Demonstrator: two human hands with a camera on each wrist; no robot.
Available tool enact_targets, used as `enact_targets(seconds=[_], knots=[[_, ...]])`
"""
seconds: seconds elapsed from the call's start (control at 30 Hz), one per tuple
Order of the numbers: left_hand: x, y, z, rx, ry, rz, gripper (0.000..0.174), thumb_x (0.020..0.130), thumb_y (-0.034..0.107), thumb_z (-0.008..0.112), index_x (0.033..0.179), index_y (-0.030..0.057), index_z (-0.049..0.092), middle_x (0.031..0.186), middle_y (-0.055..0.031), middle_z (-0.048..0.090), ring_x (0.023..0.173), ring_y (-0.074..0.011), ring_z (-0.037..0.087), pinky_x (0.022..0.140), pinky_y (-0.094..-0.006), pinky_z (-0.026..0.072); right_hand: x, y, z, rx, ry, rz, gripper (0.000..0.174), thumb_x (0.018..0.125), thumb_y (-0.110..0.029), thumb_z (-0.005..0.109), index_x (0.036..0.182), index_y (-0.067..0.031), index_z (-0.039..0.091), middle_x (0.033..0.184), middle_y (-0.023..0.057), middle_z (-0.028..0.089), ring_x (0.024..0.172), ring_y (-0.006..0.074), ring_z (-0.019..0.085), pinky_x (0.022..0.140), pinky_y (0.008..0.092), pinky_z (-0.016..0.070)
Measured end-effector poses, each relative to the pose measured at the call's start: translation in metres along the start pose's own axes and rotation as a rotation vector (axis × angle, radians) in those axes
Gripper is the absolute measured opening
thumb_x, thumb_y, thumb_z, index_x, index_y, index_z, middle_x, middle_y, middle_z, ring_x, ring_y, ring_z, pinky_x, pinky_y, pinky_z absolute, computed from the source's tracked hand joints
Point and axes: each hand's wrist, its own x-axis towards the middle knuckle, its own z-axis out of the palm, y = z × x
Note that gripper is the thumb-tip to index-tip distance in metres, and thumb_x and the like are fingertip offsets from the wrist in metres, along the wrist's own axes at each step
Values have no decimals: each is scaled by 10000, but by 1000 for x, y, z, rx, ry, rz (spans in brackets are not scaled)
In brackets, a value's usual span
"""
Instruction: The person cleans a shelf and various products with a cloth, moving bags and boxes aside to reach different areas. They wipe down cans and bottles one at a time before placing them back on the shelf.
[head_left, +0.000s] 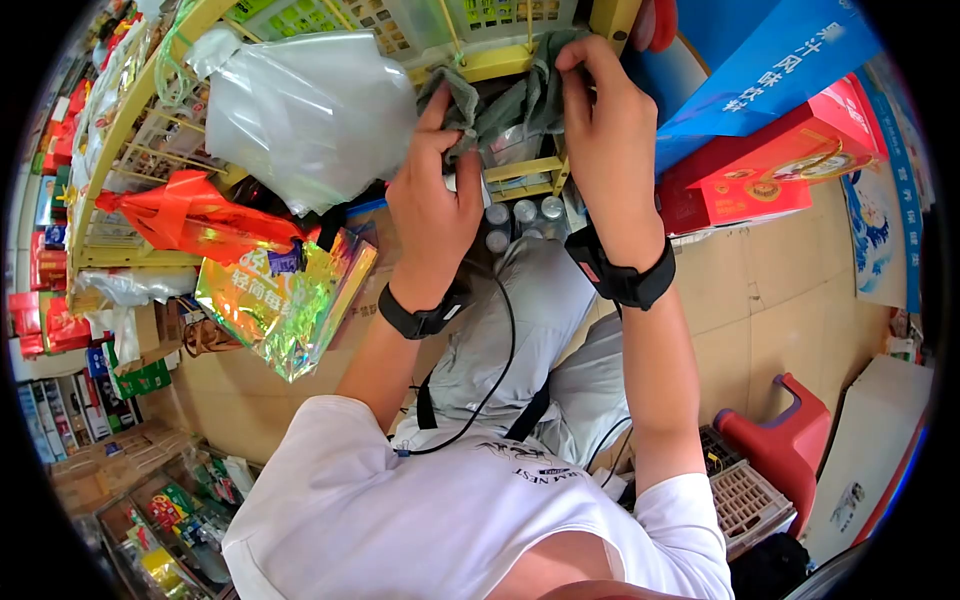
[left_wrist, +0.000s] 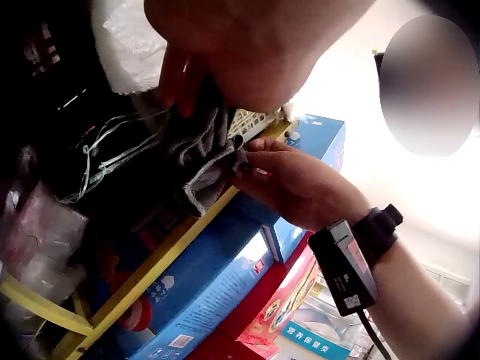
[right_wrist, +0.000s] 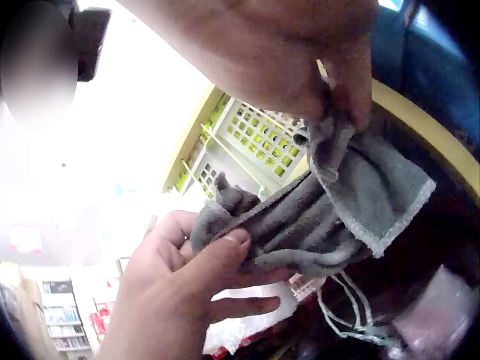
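Observation:
A grey-green cloth (head_left: 505, 108) with a pale stitched edge is stretched between both hands in front of a yellow rack. The left hand (head_left: 436, 205) pinches its left end between thumb and fingers. In the right wrist view the left thumb lies on the bunched cloth (right_wrist: 300, 217), and the left hand (right_wrist: 187, 281) is below it. The right hand (head_left: 612, 140) pinches the other end, and a corner hangs down from its fingers. The left wrist view shows the right hand (left_wrist: 300, 187) gripping the cloth (left_wrist: 199, 150) from the side.
A clear plastic bag (head_left: 310, 110) and a red bag (head_left: 190, 215) hang on the yellow rack (head_left: 490, 62) at the left. Blue (head_left: 780, 70) and red boxes (head_left: 765, 170) stand at the right. Cans (head_left: 525, 212) are below the hands; a red stool (head_left: 785, 440) is lower right.

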Motion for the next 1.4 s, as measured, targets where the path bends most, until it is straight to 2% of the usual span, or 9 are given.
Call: enact_targets(seconds=[0.1, 0.27, 0.33, 0.7, 0.87, 1.03, 1.1, 1.27, 1.4], knots=[[5, 6, 2, 30, 35, -55, 270, 865, -7, 668, 1066, 37, 492, 1389, -200, 634, 956, -386, 718, 736, -381, 582, -2, -3, 0, -3, 6, 35, 99, 945, 18, 586, 1017, -50, 593, 858, 208, 663, 823, 452, 647, 680, 486, 505], [10, 9, -3, 164, -28, -129, 235, 911, 59, 673, 1093, 37, 527, 1363, -196, 647, 817, -331, 727, 683, -384, 571, -17, -6, 5, -29, 28, 15, 136, 905, 32, 602, 1008, -56, 601, 900, 176, 674, 868, 414, 643, 697, 465, 511], [13, 9, -8, 185, -57, -135, 217, 944, 93, 672, 1111, 36, 546, 1340, -207, 658, 723, -285, 736, 667, -375, 567, -28, -12, 10, -52, 36, -241, 192, 852, 45, 621, 1012, -61, 610, 908, 140, 667, 886, 362, 633, 704, 449, 516], [33, 18, -2, 18, -160, -115, 262, 856, -35, 587, 1099, 49, 534, 1415, -209, 597, 915, -439, 683, 745, -455, 554, -4, -21, 35, 25, -139, -162, 209, 816, 44, 615, 984, -67, 558, 827, 135, 627, 826, 371, 616, 679, 470, 510], [39, 16, -42, 358, -335, -153, 222, 932, 84, 614, 1143, 145, 578, 1047, -106, 727, 834, -392, 701, 654, -517, 517, -9, -32, 23, -202, -192, -125, 222, 801, 49, 616, 980, -76, 574, 830, 113, 648, 815, 347, 620, 674, 458, 524], [40, 18, -36, 406, -346, -134, 232, 932, 74, 599, 1155, 129, 561, 1059, -117, 722, 816, -401, 696, 639, -518, 520, -9, -32, 28, -210, -194, -144, 245, 797, 52, 620, 999, -80, 576, 852, 101, 655, 812, 339, 622, 669, 451, 529], [45, 28, -16, 283, -269, -23, 238, 850, 30, 617, 1051, 106, 516, 1313, -159, 668, 791, -385, 709, 602, -476, 555, -9, -33, 29, -202, -185, -156, 248, 798, 52, 621, 1002, -81, 575, 861, 101, 656, 817, 340, 626, 668, 451, 529], [42, 11, -57, 534, -398, -83, 256, 836, 15, 613, 1053, 134, 547, 940, -84, 727, 698, -379, 701, 587, -467, 549, -10, -34, 24, -193, -198, -70, 244, 814, 44, 617, 1011, -91, 570, 866, 101, 661, 826, 338, 651, 662, 460, 531], [36, 19, -52, 563, -398, -80, 280, 827, 15, 615, 1072, 113, 522, 1072, -109, 725, 704, -381, 702, 595, -471, 553, -9, -33, 24, -198, -183, -53, 228, 834, 37, 606, 1014, -98, 570, 853, 97, 666, 804, 346, 656, 653, 471, 531]])
